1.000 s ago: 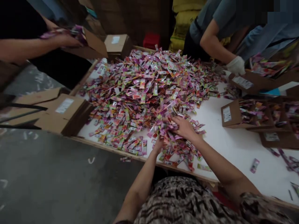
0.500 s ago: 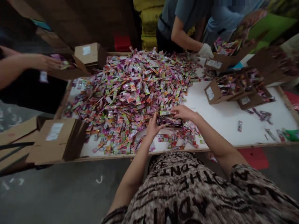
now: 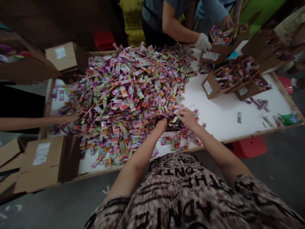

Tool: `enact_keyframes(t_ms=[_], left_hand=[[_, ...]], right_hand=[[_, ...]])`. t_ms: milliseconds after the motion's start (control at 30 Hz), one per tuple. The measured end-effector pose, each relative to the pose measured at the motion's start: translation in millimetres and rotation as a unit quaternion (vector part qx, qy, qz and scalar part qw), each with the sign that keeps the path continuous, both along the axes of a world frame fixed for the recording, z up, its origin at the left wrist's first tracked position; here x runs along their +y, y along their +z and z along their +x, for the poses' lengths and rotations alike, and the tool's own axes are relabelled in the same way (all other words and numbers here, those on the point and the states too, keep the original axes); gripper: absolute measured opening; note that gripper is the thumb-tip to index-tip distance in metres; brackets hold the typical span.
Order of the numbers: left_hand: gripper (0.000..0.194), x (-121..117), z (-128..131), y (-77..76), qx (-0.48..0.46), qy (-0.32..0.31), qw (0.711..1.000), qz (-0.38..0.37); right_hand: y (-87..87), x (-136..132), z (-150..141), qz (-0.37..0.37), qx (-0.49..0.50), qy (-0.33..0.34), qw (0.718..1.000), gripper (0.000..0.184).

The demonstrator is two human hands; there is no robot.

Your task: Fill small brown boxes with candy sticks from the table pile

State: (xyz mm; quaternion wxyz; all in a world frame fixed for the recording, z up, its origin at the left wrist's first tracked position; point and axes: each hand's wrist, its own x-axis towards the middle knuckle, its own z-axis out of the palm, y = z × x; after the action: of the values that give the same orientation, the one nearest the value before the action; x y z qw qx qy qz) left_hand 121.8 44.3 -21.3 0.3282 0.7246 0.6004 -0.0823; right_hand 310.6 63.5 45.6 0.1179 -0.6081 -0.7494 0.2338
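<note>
A large heap of small, flat, colourful packets [image 3: 128, 92] covers much of the white tabletop [image 3: 216, 117]. At the heap's near edge, my left hand [image 3: 162, 124] reaches in among the packets, its fingers hidden. To its right, my right hand [image 3: 188, 117] has its fingers bent and closed on a small packet [image 3: 175, 119] with pale green on it. Between and just below the hands lies a dark-edged cluster of packets, whose support I cannot make out. Loose packets [image 3: 184, 141] lie on the table in front of my hands.
Filled cardboard boxes [image 3: 211, 87] stand at the right. Folded cartons [image 3: 39, 159] are at the near left, and another carton [image 3: 60, 57] stands behind. A co-worker's gloved hand [image 3: 203, 42] is across the table; another person's hand [image 3: 73, 116] reaches in from the left. A red stool [image 3: 250, 147] stands below.
My left hand has gone from spread fingers to reaching in among the packets. The right hand stays beside it. At the left, another person's arm now reaches into the heap. The view has shifted.
</note>
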Motion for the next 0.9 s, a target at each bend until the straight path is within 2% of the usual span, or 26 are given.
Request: enact_keyframes(t_ms=[100, 167, 200, 267, 367, 400, 467, 533, 600, 667, 733, 800, 900], left_hand=[[0.042, 6.2, 15.3, -9.6, -0.005, 0.023, 1.000, -0.006], [0.045, 11.4, 24.0, -11.3, -0.022, 0.035, 0.999, -0.004], [0.046, 13.9, 26.4, -10.9, -0.030, 0.040, 0.999, -0.005], [0.051, 17.0, 25.2, -8.2, -0.044, 0.046, 0.998, -0.013], [0.056, 14.0, 6.0, -1.7, -0.069, 0.033, 0.996, -0.041], [0.052, 11.3, -4.5, 0.8, -0.082, 0.026, 0.995, -0.046], [0.038, 4.3, -28.9, 5.3, -0.116, 0.042, 0.992, -0.021], [0.027, -3.3, -52.2, 8.2, -0.151, 0.118, 0.980, 0.057], [0.030, -10.4, -68.0, 7.6, -0.163, 0.219, 0.949, 0.158], [0.047, -16.0, -72.6, 2.2, -0.145, 0.274, 0.929, 0.204], [0.062, -20.5, -66.6, -7.7, -0.123, 0.277, 0.937, 0.176], [0.067, -25.5, -54.5, -19.5, -0.107, 0.266, 0.951, 0.116], [0.089, -37.3, -37.1, -35.1, -0.112, 0.240, 0.961, 0.073]], right_hand=[[40.5, 42.5, 9.1, 0.099, 0.078, -0.036, 0.991, 0.030], [57.1, 60.2, 1.0, 0.128, 0.112, -0.016, 0.985, 0.047], [59.3, 62.0, -5.7, 0.122, 0.114, 0.005, 0.986, 0.058], [50.2, 50.7, -19.4, 0.061, 0.082, 0.061, 0.993, 0.071], [11.6, 10.8, -31.6, -0.088, 0.006, 0.123, 0.989, 0.068], [-2.7, -2.5, -33.7, -0.120, -0.013, 0.121, 0.985, 0.067], [-26.0, -21.2, -37.8, -0.137, -0.045, 0.069, 0.987, 0.064], [-38.9, -26.2, -44.5, -0.124, -0.077, 0.003, 0.989, 0.058], [-42.6, -21.2, -52.8, -0.124, -0.109, -0.014, 0.986, 0.056], [-41.6, -13.5, -59.3, -0.133, -0.135, 0.001, 0.982, 0.056], [-40.3, -9.2, -62.1, -0.125, -0.151, -0.017, 0.980, 0.054], [-41.2, -10.1, -62.7, -0.105, -0.151, -0.032, 0.982, 0.053], [-46.5, -17.5, -65.3, -0.095, -0.117, 0.053, 0.987, 0.052]])
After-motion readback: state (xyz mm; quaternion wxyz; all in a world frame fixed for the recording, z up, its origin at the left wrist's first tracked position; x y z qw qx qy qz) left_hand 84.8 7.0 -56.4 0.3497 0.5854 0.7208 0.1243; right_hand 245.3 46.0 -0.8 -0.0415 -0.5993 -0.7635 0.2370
